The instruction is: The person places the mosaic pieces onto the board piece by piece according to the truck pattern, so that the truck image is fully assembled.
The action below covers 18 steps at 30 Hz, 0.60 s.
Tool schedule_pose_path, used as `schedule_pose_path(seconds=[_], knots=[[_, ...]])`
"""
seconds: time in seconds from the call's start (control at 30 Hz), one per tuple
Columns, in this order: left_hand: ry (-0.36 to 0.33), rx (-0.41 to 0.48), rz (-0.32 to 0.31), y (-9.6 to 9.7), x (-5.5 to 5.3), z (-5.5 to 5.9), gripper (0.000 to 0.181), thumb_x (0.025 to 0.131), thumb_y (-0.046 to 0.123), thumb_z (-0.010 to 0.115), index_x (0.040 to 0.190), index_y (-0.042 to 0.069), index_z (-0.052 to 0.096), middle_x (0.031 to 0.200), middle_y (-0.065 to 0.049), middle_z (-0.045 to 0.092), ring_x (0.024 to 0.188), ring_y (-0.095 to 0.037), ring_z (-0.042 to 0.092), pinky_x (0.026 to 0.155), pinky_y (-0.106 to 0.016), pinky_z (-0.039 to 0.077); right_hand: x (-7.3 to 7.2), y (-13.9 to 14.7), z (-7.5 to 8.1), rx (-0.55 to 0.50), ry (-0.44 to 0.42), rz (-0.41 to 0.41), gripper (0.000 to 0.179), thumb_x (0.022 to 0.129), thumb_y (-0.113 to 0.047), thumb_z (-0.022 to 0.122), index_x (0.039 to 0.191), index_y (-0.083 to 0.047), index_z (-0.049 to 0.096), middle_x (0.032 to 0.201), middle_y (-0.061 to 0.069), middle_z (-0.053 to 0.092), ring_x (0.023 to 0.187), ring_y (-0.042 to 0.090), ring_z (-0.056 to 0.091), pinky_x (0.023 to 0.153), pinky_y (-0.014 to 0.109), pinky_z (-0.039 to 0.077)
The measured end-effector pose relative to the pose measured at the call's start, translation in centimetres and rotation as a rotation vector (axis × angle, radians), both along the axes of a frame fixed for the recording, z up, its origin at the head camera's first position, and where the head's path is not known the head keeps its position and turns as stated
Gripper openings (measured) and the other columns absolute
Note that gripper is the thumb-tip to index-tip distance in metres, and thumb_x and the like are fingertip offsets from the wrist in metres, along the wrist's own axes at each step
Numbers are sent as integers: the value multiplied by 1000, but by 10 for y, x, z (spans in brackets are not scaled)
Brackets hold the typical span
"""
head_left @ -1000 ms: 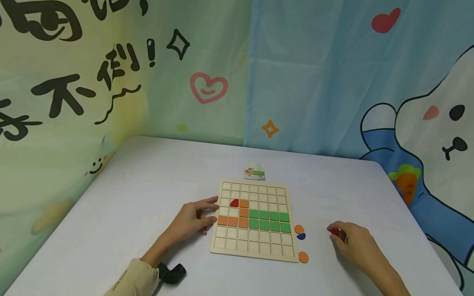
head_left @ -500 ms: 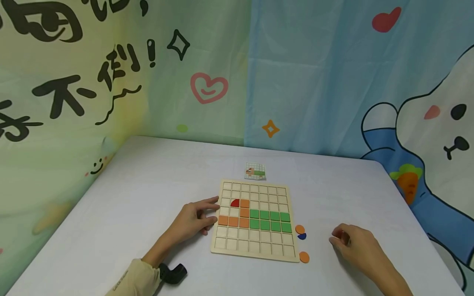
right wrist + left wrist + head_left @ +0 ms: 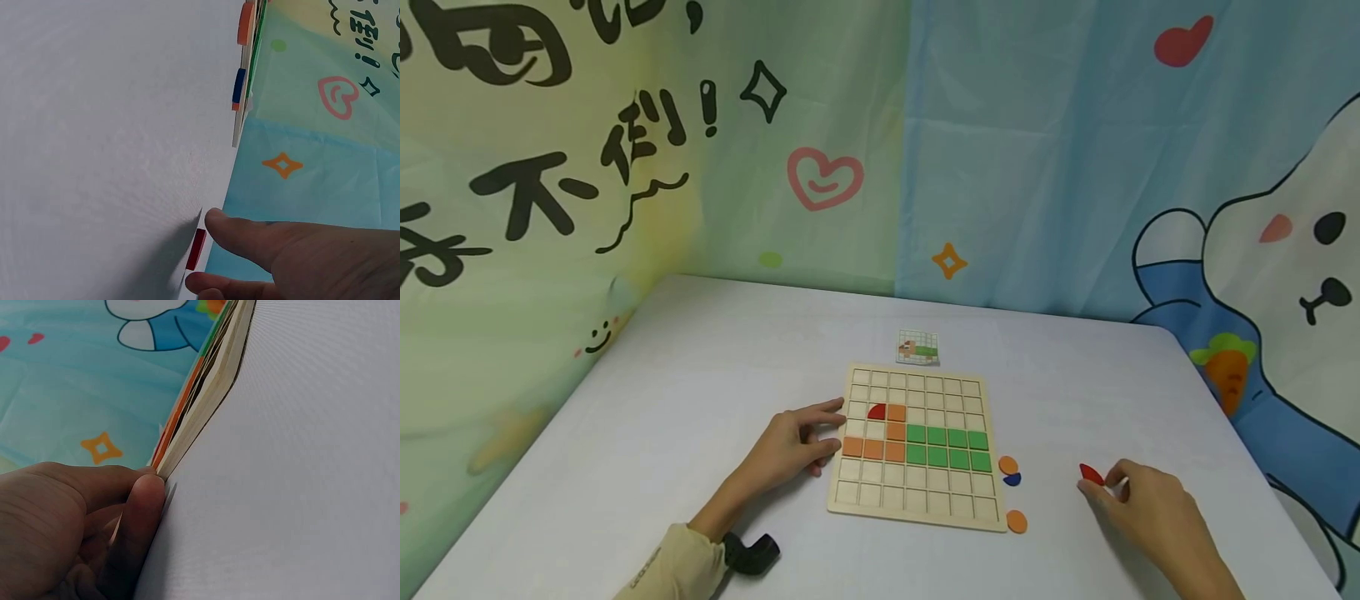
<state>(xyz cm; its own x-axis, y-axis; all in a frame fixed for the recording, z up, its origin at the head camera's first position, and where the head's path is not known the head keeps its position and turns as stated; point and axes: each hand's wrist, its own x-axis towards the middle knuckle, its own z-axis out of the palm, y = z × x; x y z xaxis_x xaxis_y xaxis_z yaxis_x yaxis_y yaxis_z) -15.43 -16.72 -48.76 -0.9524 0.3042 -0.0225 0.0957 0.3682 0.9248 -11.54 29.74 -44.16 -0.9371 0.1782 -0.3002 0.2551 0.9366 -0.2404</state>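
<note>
A wooden grid board (image 3: 917,508) lies on the table, with green and orange squares and one red quarter-circle in its cells. My left hand (image 3: 797,446) steadies its left edge, index finger and thumb set apart along the side. In the left wrist view, the left hand (image 3: 94,519) has its fingertips right at the board's edge (image 3: 209,390). To the board's right, my right hand (image 3: 1157,508) pinches a red quarter-circle piece (image 3: 1091,475) by thumb and finger, low over the table. The right wrist view shows the red piece (image 3: 196,249) between the thumb and finger of the right hand (image 3: 300,256).
Beside the board's right edge lie an orange disc (image 3: 1008,465), a blue half-circle piece (image 3: 1012,480) and a second orange disc (image 3: 1017,522). A small picture card (image 3: 917,347) sits behind the board. Printed curtains (image 3: 1022,167) stand around the white table (image 3: 760,350).
My right hand has shifted slightly right and toward me, and the red piece, hidden half a second ago, now shows beyond its fingertips. The left hand and board stay put.
</note>
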Motion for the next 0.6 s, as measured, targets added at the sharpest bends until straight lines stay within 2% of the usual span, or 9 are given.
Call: schedule_pose_path(seconds=[0.17, 0.37, 0.6], knots=[[2, 3, 0, 0, -1, 0, 39, 94, 6, 78, 132, 2, 73, 160, -12, 55, 55, -11, 61, 52, -25, 59, -2, 1, -2, 14, -3, -12, 49, 93, -39, 81, 103, 7, 66, 78, 13, 65, 73, 24, 56, 68, 38, 60], [-8, 9, -3, 0, -1, 0, 40, 94, 6, 78, 133, 2, 72, 161, -12, 55, 55, -11, 61, 52, -24, 58, -6, 1, -4, -6, 16, -4, 42, 95, -32, 79, 99, 7, 65, 77, 14, 65, 72, 24, 56, 68, 37, 58], [-5, 6, 0, 0, -1, 0, 40, 94, 7, 78, 133, 2, 72, 161, -12, 55, 54, -11, 61, 52, -24, 58, -5, 3, -5, -16, 21, -13, 41, 94, -30, 80, 101, 8, 65, 78, 15, 64, 73, 25, 56, 66, 36, 56]])
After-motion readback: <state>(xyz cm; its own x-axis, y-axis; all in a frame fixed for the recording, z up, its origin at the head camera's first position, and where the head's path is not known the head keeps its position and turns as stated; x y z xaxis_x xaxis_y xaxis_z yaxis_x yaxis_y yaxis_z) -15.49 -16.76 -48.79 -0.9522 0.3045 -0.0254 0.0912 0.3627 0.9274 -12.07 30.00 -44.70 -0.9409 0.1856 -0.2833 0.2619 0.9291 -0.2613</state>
